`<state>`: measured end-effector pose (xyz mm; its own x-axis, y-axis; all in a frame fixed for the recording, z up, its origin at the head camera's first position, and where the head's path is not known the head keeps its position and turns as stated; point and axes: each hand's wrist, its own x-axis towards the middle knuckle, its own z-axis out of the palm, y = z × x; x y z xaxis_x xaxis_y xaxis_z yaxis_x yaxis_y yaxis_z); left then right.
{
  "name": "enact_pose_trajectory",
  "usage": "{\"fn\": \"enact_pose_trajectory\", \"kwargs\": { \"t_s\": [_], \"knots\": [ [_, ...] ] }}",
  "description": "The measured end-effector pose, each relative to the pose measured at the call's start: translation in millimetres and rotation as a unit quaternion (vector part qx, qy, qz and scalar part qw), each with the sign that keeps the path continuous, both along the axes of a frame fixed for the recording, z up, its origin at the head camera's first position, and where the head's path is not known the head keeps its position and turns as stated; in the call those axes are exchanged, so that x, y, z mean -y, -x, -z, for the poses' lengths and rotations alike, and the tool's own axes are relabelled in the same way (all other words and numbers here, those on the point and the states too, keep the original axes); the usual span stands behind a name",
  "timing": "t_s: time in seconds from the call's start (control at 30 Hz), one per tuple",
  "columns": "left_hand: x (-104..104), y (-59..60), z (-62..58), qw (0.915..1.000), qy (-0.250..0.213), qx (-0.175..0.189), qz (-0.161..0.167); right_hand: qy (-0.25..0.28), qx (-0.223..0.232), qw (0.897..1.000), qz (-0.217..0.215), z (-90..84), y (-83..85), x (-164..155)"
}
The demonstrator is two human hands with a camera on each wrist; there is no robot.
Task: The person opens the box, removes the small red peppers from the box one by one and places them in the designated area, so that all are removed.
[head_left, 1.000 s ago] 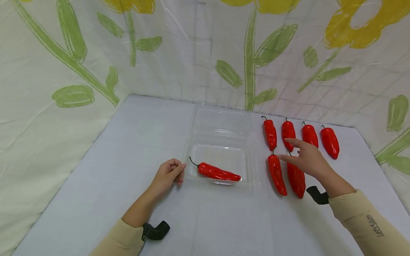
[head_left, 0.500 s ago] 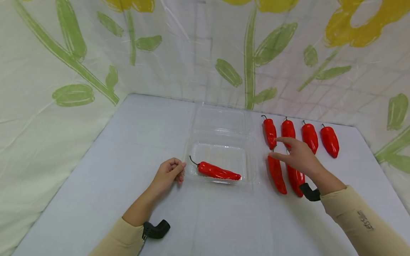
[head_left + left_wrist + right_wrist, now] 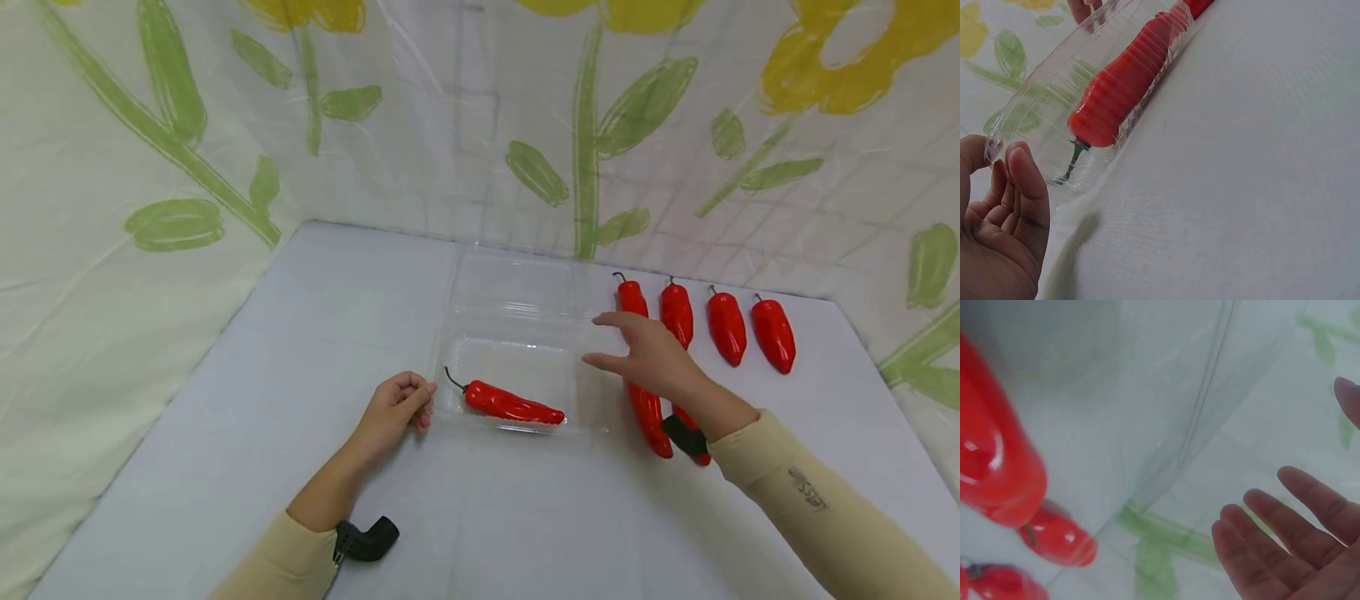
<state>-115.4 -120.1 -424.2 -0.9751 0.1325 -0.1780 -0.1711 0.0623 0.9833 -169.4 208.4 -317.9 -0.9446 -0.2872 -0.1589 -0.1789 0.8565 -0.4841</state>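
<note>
A: Lying in the clear plastic box [image 3: 517, 367] at the middle of the frame is one red pepper [image 3: 512, 405], its stem toward the left.

B: Where is the left hand [image 3: 392, 410]?

A: Just left of the box, lower middle of the frame. Its fingers are curled, and in the left wrist view the fingertips [image 3: 1022, 169] sit right at the box's rim; whether they truly pinch it I cannot tell.

B: And the right hand [image 3: 647, 354]?

A: It hangs in the air right of centre, spread and holding nothing, thumb and fingers stretched toward the box's right edge. The right wrist view shows its fingers [image 3: 1285, 544] straight and apart.

B: Any other peppers?

A: Yes, on the counter [image 3: 315, 333] right of the box. A back row of four peppers [image 3: 726, 325] stands side by side in the upper right part of the counter, stems pointing away. Two nearer peppers [image 3: 649, 412] lie partly under the right hand and wrist.

B: The box lid?

A: Open, laid flat behind the tray toward the flowered sheet [image 3: 225, 125] that fills the top of the frame.
</note>
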Motion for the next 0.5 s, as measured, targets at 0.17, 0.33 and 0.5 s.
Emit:
{"fn": "enact_pose_trajectory", "kwargs": {
  "t_s": [0.17, 0.33, 0.5],
  "knots": [
    [-1, -0.4, 0.4, 1.0, -0.002, 0.004, 0.003, -0.005, 0.004, 1.0, -0.019, -3.1, 1.1, 20],
    [-1, -0.6, 0.2, 1.0, -0.002, 0.005, 0.004, -0.005, 0.005, 0.999, -0.033, -3.4, 1.5, 33],
    [0, -0.2, -2.0, 1.0, 0.0, 0.002, 0.007, -0.002, -0.003, 0.999, -0.05, -4.7, 3.1, 44]
  ]
}}
